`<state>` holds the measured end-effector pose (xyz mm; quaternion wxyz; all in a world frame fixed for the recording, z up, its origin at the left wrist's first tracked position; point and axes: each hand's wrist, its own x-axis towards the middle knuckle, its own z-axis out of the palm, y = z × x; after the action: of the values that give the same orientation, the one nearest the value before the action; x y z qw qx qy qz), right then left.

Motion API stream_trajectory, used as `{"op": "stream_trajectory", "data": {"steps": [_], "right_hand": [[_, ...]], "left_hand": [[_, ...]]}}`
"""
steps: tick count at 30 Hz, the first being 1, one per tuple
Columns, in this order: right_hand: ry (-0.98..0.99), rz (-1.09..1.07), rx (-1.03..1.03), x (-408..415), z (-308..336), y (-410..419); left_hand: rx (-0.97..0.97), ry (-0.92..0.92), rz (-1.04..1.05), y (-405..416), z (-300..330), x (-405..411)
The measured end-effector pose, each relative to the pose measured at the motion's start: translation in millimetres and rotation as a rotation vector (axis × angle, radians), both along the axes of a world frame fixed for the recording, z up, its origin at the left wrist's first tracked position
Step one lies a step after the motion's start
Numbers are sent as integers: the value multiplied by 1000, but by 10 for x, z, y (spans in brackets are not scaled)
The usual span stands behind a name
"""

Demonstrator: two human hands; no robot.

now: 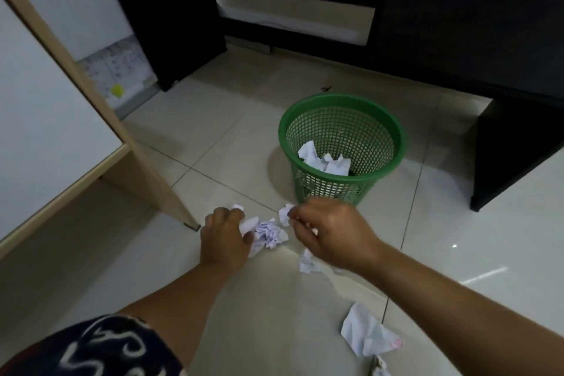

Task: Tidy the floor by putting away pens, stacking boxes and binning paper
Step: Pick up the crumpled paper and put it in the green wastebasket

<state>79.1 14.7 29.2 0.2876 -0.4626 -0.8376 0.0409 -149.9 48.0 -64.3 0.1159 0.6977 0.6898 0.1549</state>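
Your left hand (224,235) grips a crumpled white paper wad (268,230) on the pale tiled floor (213,143); your right hand (329,230) pinches a small white paper scrap (285,213). The green mesh plastic bin (341,149), paper inside, sits at one o'clock.

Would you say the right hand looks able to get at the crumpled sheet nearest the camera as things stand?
Probably yes. The sheet lies bare on the floor just under the right forearm, nothing on or around it. But the right hand already pinches a small wad, so its grip is taken.
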Motion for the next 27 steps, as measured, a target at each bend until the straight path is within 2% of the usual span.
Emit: {"op": "stream_trajectory", "data": {"steps": [2, 5, 6, 8, 13, 20, 23, 27], "right_hand": [[-126, -101, -261, -70, -371, -27], [-429, -305, -613, -59, -809, -1], [-472, -339, -699, -40, -897, 1], [-482, -347, -742, -27, -1034, -16], [-483, -276, -651, -33, -1194, -111], [-389, -214, -428, -11, -1132, -237], [-243, -173, -312, -16, -933, -278], [-98, -60, -38, -9, -502, -306]], "left_hand": [[-22, -50, 60, 52, -38, -37], [-212, -38, 90, 162, -96, -59], [-284, -19, 82, 197, -93, -55], [-404, -52, 62, 235, -111, -56], [-474, -218, -9, 198, -278, -26], [-419, -149, -96, 107, -316, 110], [-430, -109, -135, 61, -287, 131], [-454, -114, -162, 3, -176, 183]]}}
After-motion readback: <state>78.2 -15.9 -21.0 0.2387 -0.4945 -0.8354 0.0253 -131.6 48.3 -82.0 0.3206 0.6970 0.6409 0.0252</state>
